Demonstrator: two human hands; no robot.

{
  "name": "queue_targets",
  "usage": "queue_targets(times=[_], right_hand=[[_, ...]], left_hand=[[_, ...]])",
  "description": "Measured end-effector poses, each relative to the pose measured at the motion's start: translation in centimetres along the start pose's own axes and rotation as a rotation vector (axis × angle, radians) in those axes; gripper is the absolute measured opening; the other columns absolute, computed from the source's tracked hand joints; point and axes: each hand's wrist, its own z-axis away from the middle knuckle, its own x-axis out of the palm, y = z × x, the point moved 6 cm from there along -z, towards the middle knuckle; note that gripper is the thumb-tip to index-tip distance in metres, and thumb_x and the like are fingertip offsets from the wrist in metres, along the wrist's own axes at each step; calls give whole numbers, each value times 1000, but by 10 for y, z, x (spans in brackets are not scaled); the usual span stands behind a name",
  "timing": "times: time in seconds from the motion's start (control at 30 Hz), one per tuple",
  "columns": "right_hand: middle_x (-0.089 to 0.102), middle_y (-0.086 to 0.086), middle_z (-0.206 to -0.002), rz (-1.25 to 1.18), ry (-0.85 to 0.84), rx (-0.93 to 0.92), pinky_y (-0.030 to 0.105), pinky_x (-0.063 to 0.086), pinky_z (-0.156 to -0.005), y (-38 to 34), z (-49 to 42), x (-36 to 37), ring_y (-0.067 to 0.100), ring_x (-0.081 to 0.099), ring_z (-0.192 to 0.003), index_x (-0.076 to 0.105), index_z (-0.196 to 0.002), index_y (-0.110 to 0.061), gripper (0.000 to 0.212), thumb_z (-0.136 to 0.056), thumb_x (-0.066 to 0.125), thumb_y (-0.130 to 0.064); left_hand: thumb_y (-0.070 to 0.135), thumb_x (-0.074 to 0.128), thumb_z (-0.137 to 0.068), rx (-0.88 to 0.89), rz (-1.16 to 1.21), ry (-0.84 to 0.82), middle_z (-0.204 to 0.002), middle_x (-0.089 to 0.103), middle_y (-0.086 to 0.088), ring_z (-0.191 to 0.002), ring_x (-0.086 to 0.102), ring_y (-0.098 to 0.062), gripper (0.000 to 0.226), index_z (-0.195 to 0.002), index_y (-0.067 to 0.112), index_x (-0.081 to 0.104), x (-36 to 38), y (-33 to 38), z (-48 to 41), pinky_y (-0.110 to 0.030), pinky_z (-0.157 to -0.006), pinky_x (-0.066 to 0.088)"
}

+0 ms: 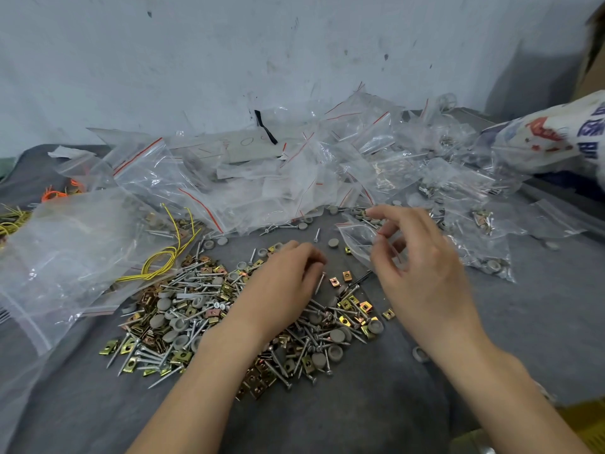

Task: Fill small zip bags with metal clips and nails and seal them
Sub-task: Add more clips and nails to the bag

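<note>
**Small bag in my right hand, left hand on the hardware**

The small zip bag (357,239) hangs just above the grey counter (376,404), beyond the loose hardware, its mouth pinched between the thumb and fingers of my right hand (420,270). My left hand (284,278) lies knuckles-up beside it with fingers curled. A nail (321,282) stands at its fingertips, though I cannot tell whether I actually grip it. Under and around my left wrist spreads the pile of nails, brass-coloured clips and grey caps (183,317). Behind it a heap of clear zip bags (294,172) runs along the wall. A yellow wire loop (168,255) lies left, against a large clear bag (65,244). A printed sack (556,139) sits far right.
</note>
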Motion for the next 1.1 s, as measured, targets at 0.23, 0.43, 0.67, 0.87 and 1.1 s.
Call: queue_targets(times=[0.23, 0.43, 0.67, 0.87, 1.1], right_hand=[[47, -18, -95, -3, -8, -1, 50, 52, -81, -1, 0, 0, 2, 48, -80, 58, -121, -28, 30, -93, 53, -20], [48, -17, -96, -5, -12, 2, 50, 52, -80, 0, 0, 1, 2, 49, -80, 58, -122, -28, 31, -93, 54, -18], [47, -17, -96, -12, -13, 4, 50, 52, -80, -1, 0, 0, 2, 50, -80, 58, -123, -28, 31, -93, 53, -20], [47, -16, -96, -15, 3, -7, 50, 51, -78, -1, 0, 0, 3, 49, -79, 59, -122, -25, 32, -92, 54, -19], [48, -16, -97, -21, 9, -7, 50, 51, -78, -1, 1, 0, 2, 49, -80, 59, -122, -25, 31, -92, 55, -17]], left_hand=[[22, 61, -97, -29, 348, 215, -94, 68, 21, -85, 60, 8, 15, -104, 32, 69, -25, 5, -2, -6, -71, 43], [24, 68, -93, -48, 491, 269, -82, 68, 24, -77, 62, 4, 9, -96, 31, 70, -33, 10, -1, -11, -67, 45], [32, 69, -91, -24, 551, 262, -87, 70, 11, -74, 66, -13, 7, -88, 34, 63, -38, 20, 3, -25, -64, 54], [31, 69, -91, 118, 455, 258, -85, 61, 12, -72, 56, -3, 9, -91, 38, 63, -42, 41, 4, -10, -64, 41], [29, 66, -92, 160, 296, 227, -88, 54, 12, -76, 55, -7, 6, -96, 33, 66, -29, 54, 0, -15, -66, 42]])
